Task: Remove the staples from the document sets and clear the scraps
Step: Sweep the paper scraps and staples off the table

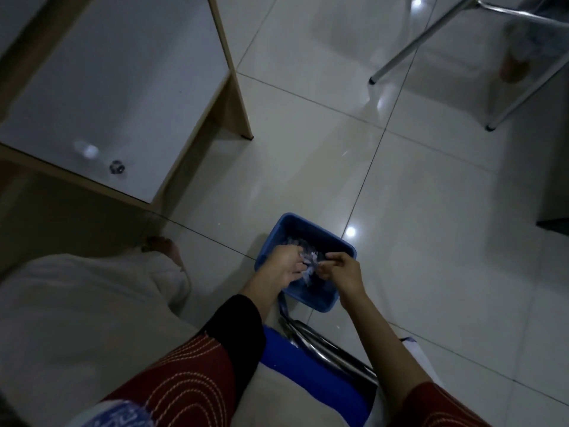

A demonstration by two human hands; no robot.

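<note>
A blue plastic bin stands on the tiled floor in front of my seat. Pale paper scraps lie heaped inside it. Both my hands hang over the bin's near half. My left hand is cupped with its fingers curled around a clump of scraps. My right hand pinches at the same clump from the right side. The dim light hides whether staples are among the scraps.
A white desk with wooden edging stands at upper left, a small metal piece near its front edge. Metal chair legs cross the upper right. My knees, a bare foot and a chrome chair frame fill the foreground.
</note>
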